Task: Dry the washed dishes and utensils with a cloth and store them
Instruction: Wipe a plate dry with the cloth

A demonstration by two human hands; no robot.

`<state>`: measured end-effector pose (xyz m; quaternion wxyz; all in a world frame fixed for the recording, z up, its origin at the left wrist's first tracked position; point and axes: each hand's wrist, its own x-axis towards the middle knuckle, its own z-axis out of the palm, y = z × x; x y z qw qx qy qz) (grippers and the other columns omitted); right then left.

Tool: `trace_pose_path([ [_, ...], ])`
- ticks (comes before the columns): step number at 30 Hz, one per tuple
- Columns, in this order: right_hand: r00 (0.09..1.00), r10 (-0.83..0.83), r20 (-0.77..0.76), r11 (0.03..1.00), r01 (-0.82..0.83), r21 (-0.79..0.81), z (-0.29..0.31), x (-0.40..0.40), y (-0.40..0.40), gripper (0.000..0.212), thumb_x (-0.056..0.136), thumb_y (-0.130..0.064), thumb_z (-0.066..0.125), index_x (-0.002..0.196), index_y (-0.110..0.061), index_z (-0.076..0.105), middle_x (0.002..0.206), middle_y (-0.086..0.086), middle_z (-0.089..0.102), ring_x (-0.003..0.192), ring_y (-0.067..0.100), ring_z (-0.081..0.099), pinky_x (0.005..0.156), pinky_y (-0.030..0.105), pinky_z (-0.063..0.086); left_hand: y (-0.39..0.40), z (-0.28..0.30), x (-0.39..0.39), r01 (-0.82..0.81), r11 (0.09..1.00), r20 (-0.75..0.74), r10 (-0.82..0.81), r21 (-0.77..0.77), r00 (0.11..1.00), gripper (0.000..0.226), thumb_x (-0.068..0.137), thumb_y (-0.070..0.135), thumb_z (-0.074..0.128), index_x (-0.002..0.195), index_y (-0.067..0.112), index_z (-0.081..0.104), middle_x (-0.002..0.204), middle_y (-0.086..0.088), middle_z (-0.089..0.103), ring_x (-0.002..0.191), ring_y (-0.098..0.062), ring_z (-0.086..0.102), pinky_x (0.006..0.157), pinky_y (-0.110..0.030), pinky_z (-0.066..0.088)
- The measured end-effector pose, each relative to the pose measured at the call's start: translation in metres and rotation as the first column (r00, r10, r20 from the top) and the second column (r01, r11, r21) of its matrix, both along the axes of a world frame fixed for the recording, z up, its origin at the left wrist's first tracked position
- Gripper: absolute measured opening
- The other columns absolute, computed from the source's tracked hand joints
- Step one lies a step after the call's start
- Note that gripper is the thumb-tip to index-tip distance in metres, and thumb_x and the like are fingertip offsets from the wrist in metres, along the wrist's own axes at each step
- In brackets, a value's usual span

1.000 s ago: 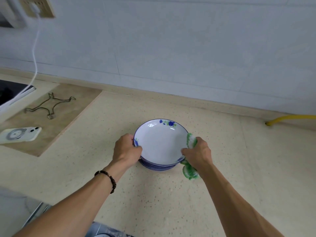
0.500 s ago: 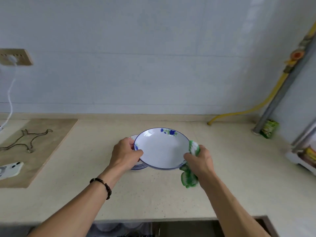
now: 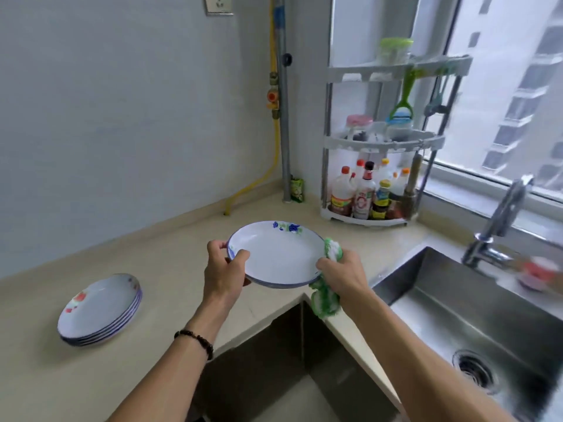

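1. Head view, setting: beige speckled countertop (image 3: 170,370) wraps an inner corner of a kitchen, with pale wall on the left and far side and a window on the right. A steel sink (image 3: 475,327) is set into the right run, a tap (image 3: 499,220) behind it, and a tiered corner rack (image 3: 380,141) of bottles stands at the far right.

2. Head view, the task's thing: one white plate (image 3: 277,254) with a blue rim and a blue flower at its far edge is held in the air over the counter's inner corner, face up and tipped slightly toward the person. It touches no surface.

3. Head view, the hands: the left hand (image 3: 224,274) grips the plate's left rim, thumb curled over the top and fingers underneath. The right hand (image 3: 342,277) holds a green and white cloth (image 3: 327,293) bunched in its curled fingers and presses it against the plate's right rim; the cloth's tail hangs below the hand.

4. Head view, the deciding relation: the plate lies between the two hands, so the cloth is at the right edge with the whole bare face stretching leftward from it. Wiping likely means the right hand sweeping left across the face while the left steadies.

5. Head view, where it may go: a stack of plates (image 3: 100,309) sits on the near left counter, well apart from the held plate and nearer the left hand.
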<state>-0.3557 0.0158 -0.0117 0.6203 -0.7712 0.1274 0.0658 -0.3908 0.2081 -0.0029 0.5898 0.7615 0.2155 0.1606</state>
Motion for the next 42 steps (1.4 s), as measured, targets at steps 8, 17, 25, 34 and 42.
trace_pose_path([
  [8,0.972,-0.153,-0.177,0.976,0.177,0.127,-0.035,0.009,-0.169,0.012,0.08,0.003,0.054,0.085,-0.001,0.064,0.073,0.01,0.063,0.065,0.025,0.062,0.063,0.032,0.053,-0.182,-0.013,0.043,0.123,0.985,-0.056,-0.131,-0.122,0.99,0.026,0.097,0.025,0.053,0.119,0.023,0.039,0.112,-0.007,0.055,0.099,-0.029,0.062,0.057,-0.032,0.053],
  [17,0.861,-0.28,-0.424,0.832,0.438,0.341,-0.097,0.008,-0.244,0.031,0.078,0.008,0.059,0.106,0.018,0.061,0.088,0.031,0.067,0.056,0.027,0.059,0.047,0.026,0.045,-0.31,-0.013,0.085,0.309,0.95,-0.277,-0.286,0.039,0.917,0.027,0.094,0.032,0.046,0.119,0.027,0.036,0.099,-0.005,0.053,0.091,-0.03,0.061,0.073,-0.052,0.062],
  [25,0.841,-0.272,-0.467,0.778,0.478,0.407,-0.115,0.017,-0.27,0.014,0.081,0.013,0.054,0.095,0.01,0.056,0.082,0.03,0.063,0.056,0.03,0.063,0.045,0.027,0.048,-0.343,-0.024,0.095,0.334,0.937,-0.332,-0.282,0.107,0.9,0.026,0.098,0.029,0.044,0.121,0.025,0.033,0.093,-0.004,0.05,0.086,-0.027,0.058,0.073,-0.052,0.062],
  [34,0.85,-0.169,-0.499,0.801,0.414,0.433,-0.124,0.016,-0.259,0.035,0.08,0.004,0.056,0.115,0.01,0.052,0.106,0.037,0.067,0.067,0.033,0.065,0.053,0.031,0.051,-0.356,-0.023,0.1,0.393,0.883,-0.356,-0.291,0.258,0.888,0.026,0.097,0.03,0.044,0.12,0.03,0.031,0.092,-0.005,0.053,0.084,-0.029,0.06,0.075,-0.05,0.061],
  [42,0.859,-0.242,-0.452,0.849,0.412,0.33,-0.136,0.017,-0.26,0.028,0.078,-0.012,0.067,0.103,-0.001,0.063,0.098,0.023,0.071,0.086,0.037,0.071,0.081,0.05,0.061,-0.338,-0.037,0.106,0.305,0.952,-0.279,-0.288,0.02,0.916,0.03,0.106,0.038,0.032,0.134,0.031,0.04,0.117,-0.009,0.057,0.101,-0.033,0.063,0.08,-0.05,0.059],
])
